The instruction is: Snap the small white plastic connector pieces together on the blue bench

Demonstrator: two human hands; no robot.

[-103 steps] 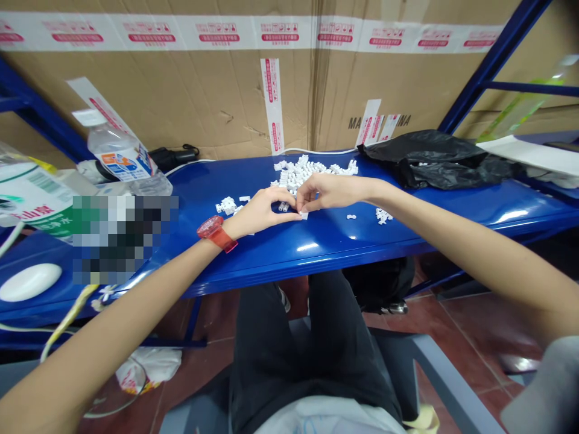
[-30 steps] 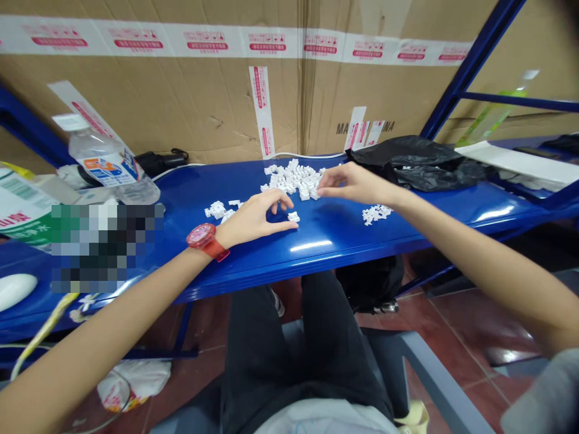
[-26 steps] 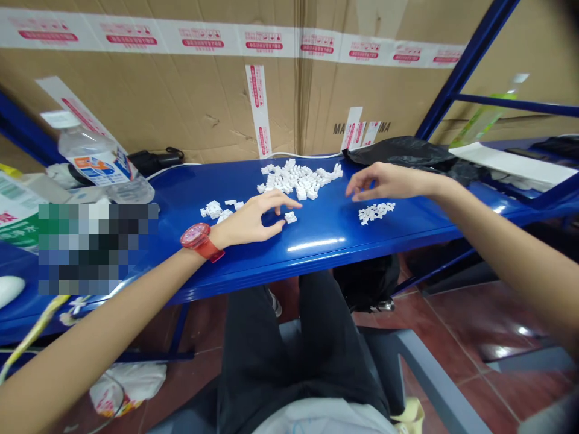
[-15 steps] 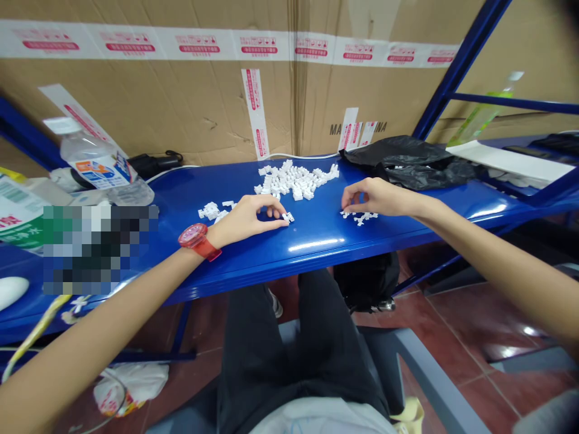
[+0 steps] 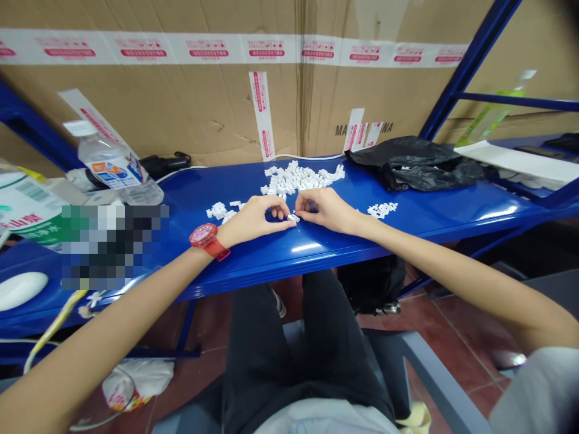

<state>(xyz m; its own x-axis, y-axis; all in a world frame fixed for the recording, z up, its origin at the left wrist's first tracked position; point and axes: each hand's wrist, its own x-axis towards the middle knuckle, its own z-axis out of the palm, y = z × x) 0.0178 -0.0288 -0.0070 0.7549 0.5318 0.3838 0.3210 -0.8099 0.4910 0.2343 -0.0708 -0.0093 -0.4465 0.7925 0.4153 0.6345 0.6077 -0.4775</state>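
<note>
the left hand (image 5: 253,220) and the right hand (image 5: 326,211) are meeting at 12 o'clock above a blue metal bench (image 5: 316,256), both working at one small white plastic piece (image 5: 293,217). the left thumb (image 5: 281,223) and forefinger are curling into a ring and pinching that piece from its left side, while the right fingers (image 5: 304,208) are bent and pressing up against it from the other side; i cannot tell whether they are gripping it too. the piece is sitting between the two hands, just above the bench's front edge. a heap of white plastic pieces (image 5: 294,179) is lying just beyond the hands at 12 o'clock, a small cluster of white pieces (image 5: 218,211) is lying at 11 o'clock, and another cluster of white pieces (image 5: 382,209) is lying at 1 o'clock. a red wristwatch (image 5: 208,241) is circling the left wrist. a black plastic bag (image 5: 416,172) is slumping at 1 o'clock, and a tilted water bottle (image 5: 120,172) is resting at 10 o'clock.
</note>
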